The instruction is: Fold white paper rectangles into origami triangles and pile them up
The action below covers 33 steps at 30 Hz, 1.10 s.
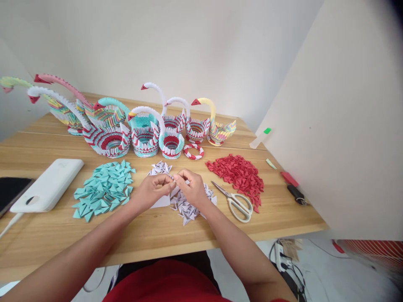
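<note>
Wooden tabletop against plain white walls, and honestly it's a whole origami production line. The person's left hand and right hand meet at the fingertips, both pinched on one small white paper piece, held just above the table. Looks like a fold is being pressed in, though the piece is too small to tell how far along it is.

Directly under and just beyond the fingers lies the white pile of folded triangle units. To the left of the fingers is the teal pile, and to the right, past the scissors, is the red pile. So lots of units are already folded in all three colours.

Farther out from the fingers stands a row of finished modular pieces: swans with long curved necks, handled baskets, plus a little red-and-white ring. Those look done; the loose piles suggest plenty of assembling is left.

Way off to the left is a white power bank beside a dark phone. Off right, near the wall, are a glue stick and a red-and-black item that can't be made out.
</note>
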### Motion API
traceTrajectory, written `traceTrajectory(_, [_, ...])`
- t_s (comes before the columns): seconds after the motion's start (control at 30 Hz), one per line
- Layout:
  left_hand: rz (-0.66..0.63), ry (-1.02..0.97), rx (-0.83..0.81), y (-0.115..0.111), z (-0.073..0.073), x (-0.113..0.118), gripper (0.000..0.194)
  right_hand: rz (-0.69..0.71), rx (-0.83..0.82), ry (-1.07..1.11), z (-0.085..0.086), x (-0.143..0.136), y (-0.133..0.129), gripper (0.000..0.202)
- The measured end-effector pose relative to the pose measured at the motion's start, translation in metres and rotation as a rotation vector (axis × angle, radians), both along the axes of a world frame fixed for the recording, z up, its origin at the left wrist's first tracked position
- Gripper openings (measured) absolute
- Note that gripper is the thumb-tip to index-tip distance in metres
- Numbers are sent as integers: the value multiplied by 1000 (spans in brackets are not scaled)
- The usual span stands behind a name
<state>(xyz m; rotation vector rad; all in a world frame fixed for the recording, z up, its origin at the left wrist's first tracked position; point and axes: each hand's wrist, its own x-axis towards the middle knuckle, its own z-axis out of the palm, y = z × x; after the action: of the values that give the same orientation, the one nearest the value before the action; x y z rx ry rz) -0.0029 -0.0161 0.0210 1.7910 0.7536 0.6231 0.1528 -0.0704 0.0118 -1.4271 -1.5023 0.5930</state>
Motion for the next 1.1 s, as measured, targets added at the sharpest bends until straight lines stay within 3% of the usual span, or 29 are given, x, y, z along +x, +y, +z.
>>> traceTrajectory(0.33, [108, -81, -70, 3, -1, -1, 29, 15, -29, 121, 3, 0, -2, 28])
traceTrajectory(0.57, [37, -77, -87, 3, -5, -3, 31, -11, -10, 33, 1, -1, -1, 28])
traceTrajectory(0.8, [44, -71, 9, 4, -3, -5, 29, 36, -29, 92, 2, -2, -3, 28])
traceTrajectory(0.97, [27, -39, 149, 4, -1, -6, 30, 55, 15, 30, 1, -1, -2, 29])
traceTrajectory(1.1, [39, -19, 168, 2, -3, -4, 30, 54, 27, 7, 2, 0, -2, 29])
